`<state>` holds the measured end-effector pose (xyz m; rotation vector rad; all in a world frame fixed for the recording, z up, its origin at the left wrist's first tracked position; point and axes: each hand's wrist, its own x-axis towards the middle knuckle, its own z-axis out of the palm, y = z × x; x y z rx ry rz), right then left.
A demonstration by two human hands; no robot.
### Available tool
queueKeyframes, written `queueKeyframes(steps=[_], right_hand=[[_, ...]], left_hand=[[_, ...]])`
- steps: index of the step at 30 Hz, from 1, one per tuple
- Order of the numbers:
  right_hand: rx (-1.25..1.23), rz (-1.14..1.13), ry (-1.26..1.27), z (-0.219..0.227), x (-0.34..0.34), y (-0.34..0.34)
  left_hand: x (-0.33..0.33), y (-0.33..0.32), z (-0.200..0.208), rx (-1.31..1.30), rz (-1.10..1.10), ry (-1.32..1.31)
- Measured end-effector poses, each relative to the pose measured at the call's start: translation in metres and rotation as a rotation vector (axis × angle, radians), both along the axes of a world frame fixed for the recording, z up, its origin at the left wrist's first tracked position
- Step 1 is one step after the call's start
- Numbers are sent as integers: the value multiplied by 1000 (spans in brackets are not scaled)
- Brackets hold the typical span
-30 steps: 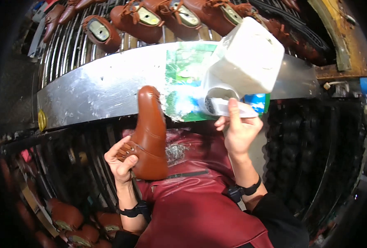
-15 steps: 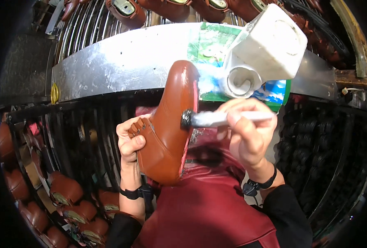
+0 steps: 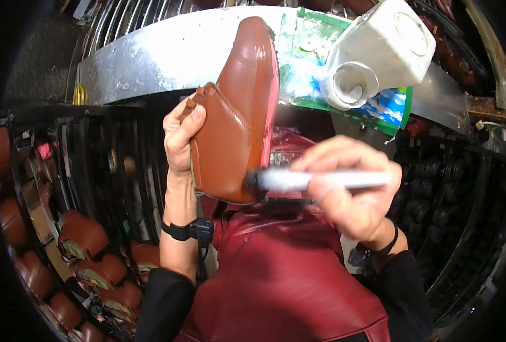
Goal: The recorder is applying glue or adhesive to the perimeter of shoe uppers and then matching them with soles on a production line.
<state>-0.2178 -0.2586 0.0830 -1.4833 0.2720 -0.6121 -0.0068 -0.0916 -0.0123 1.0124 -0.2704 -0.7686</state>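
A brown lace-up shoe upper [image 3: 230, 142] points its toe away from me over the metal bench, a pink strip running along its right lower edge. My left hand [image 3: 180, 134] is closed on it at the lacing side, thumb on the leather. A brush [image 3: 284, 180] with a pale handle and dark bristles is gripped in my right hand [image 3: 355, 188]. Its bristle end, smeared by motion, is at the lower right edge near the heel. Wet-looking shine shows along that edge.
A white plastic container [image 3: 387, 43] with a round open mouth lies on a green and blue sheet [image 3: 304, 74] on the metal bench [image 3: 150, 57]. Brown shoes [image 3: 87, 233] fill a rack at left. Dark rounded items [image 3: 424, 194] line a rack at right. A red apron [image 3: 298, 273] covers my lap.
The shoe upper has moved away from me, its toe now farther over the bench. The brush has shifted from the middle of the side edge to near the heel.
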Motion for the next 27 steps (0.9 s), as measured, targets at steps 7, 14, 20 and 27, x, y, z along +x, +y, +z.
queueKeyframes(steps=[7,14,20,27], right_hand=[[-188,99,-11,14,2,-6],[-282,207,-210,24,25,-39],[-245,397,-120,17,60,-90],[205,-64,48,-48,99,-95]], left_hand=[[-1,-9,11,-11,61,177],[-22,-24,20,-318,35,458],[-33,-29,-4,78,221,-156],[-17,-42,29,-150,163,359]])
